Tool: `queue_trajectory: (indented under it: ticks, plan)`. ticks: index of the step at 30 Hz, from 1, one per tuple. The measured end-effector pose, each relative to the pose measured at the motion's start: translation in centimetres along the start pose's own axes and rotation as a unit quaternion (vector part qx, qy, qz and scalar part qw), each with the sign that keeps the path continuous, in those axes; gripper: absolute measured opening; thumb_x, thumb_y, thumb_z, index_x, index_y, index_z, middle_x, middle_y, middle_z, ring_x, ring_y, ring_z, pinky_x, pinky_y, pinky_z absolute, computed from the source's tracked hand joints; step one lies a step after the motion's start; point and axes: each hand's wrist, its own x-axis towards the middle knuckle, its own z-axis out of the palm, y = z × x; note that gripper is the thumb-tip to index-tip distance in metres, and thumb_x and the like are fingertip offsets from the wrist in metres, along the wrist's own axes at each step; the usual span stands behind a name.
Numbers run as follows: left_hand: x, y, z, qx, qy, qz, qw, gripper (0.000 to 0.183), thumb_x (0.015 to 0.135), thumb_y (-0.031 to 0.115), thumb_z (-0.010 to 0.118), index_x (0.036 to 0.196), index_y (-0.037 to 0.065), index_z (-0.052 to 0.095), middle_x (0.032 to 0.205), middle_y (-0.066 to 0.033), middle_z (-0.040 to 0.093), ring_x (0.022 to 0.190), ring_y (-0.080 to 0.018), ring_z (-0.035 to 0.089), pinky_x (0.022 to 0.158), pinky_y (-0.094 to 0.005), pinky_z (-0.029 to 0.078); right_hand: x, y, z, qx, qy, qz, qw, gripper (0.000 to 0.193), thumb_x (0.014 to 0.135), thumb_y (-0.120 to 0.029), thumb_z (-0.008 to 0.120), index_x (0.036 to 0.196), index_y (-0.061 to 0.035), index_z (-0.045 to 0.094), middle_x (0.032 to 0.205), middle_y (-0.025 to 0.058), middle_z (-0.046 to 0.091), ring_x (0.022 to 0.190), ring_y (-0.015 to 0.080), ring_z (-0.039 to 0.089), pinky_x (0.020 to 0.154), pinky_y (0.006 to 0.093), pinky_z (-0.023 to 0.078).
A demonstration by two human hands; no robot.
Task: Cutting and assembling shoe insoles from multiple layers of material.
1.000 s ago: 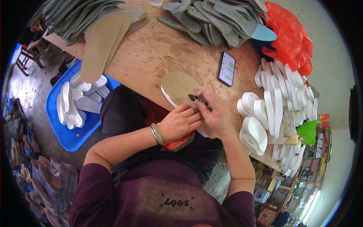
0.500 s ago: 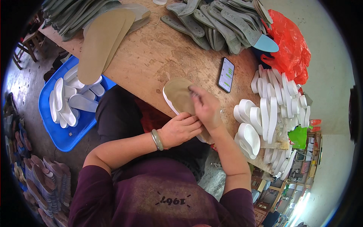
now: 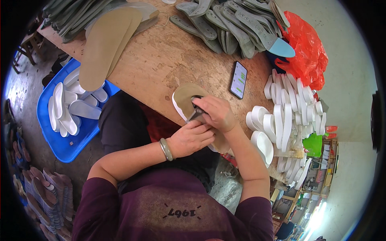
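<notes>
On the near edge of the table lies a white shoe sole (image 3: 178,105) topped with a tan insole sheet (image 3: 187,92). My left hand (image 3: 191,138), a bangle at its wrist, pinches the near left edge of the sole and sheet. Above it, the fingers of my right hand (image 3: 219,114) are closed round a small dark tool (image 3: 196,114) with a grey, flat, blade-like part. This part points down toward my left fingertips at the sole's rim. My hands cover the middle of the sole, and the tool's exact kind cannot be made out.
Tan sheets (image 3: 108,44) and grey insoles (image 3: 237,24) lie at the back of the wooden table (image 3: 161,60). A phone (image 3: 238,80) rests right of the sole. White soles (image 3: 283,120) stand along the right side. On the left, a blue tray (image 3: 60,146) holds more white pieces.
My right hand has shifted slightly left and turned; the tool in it now shows its grey part by my left fingers. My left hand stays at the sole's edge.
</notes>
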Motion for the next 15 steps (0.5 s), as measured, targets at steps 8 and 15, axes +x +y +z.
queue_trajectory:
  ticks: [8, 15]
  plan:
    - [0.8, -0.2, 0.2, 0.012, 0.027, 0.002, 1.000, 0.018, 0.082, 0.015, 0.060, 0.100, 0.011, 0.057, 0.115, -0.0018, 0.059, 0.120, -0.0176, 0.054, 0.098, -0.0328, 0.044, 0.1, 2.9, 1.6, 0.461, 0.369, 0.386, 0.709, 0.015, 0.094, -0.006, 0.066, 0.107, 0.0013, 0.068, 0.080, 0.0063, 0.066, 0.069, 0.0149, 0.064, 0.062, 0.0271, 0.053]
    - [0.3, -0.2, -0.6, -0.001, -0.019, -0.002, 1.000, 0.019, 0.082, 0.017, 0.060, 0.100, 0.012, 0.058, 0.115, -0.0018, 0.060, 0.119, -0.0167, 0.054, 0.099, -0.0330, 0.044, -0.5, -0.2, 0.1, 0.107, 0.054, 0.023, 0.993, 0.038, 0.077, -0.001, 0.072, 0.113, -0.0093, 0.068, 0.081, 0.0043, 0.065, 0.069, 0.0213, 0.065, 0.063, 0.0323, 0.054]
